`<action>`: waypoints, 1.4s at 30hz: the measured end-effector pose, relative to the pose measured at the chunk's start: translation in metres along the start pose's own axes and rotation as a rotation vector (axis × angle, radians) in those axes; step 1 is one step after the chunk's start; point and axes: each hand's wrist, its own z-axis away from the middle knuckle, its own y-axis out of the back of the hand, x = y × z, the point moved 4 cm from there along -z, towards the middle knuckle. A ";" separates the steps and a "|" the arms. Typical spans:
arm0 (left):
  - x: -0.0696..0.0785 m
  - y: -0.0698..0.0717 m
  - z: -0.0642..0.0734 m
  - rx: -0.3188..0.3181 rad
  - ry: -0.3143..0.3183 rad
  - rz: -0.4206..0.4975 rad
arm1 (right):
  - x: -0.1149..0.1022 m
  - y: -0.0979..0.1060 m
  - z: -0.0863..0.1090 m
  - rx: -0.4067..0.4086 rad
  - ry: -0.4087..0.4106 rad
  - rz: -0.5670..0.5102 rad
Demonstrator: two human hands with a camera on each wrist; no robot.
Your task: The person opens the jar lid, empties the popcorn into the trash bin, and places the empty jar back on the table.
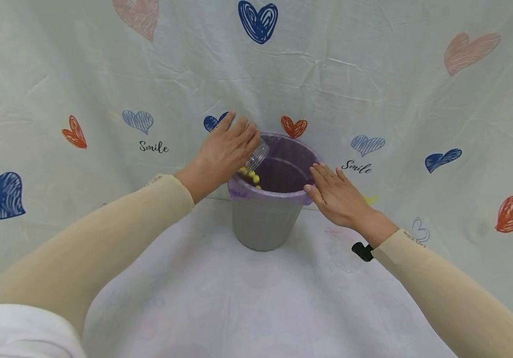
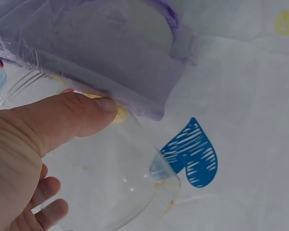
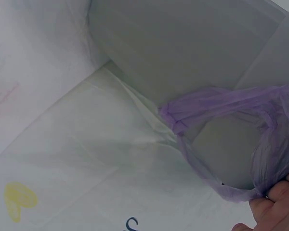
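My left hand [image 1: 227, 149] grips a clear jar [image 1: 257, 155] that is tipped mouth-down over the left rim of a grey bin [image 1: 262, 223]. Small yellow balls [image 1: 253, 176] are at the jar's mouth, spilling into the bin. In the left wrist view, the thumb lies along the side of the clear jar [image 2: 120, 178], with a little yellow showing beside its tip. A purple bag [image 1: 283, 146] lines the bin and folds over its rim. At the right rim, my right hand [image 1: 339, 199] rests with fairly straight fingers against the purple bag [image 3: 216, 101].
The bin stands on a white cloth [image 1: 256, 298], close to a white backdrop [image 1: 319, 74] printed with hearts. A black band [image 1: 362, 251] shows at the right wrist. Loose bag plastic forms a loop beside the right fingers.
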 end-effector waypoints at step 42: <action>0.009 -0.009 -0.003 0.040 -0.159 -0.105 | 0.001 -0.002 0.000 0.008 -0.003 -0.011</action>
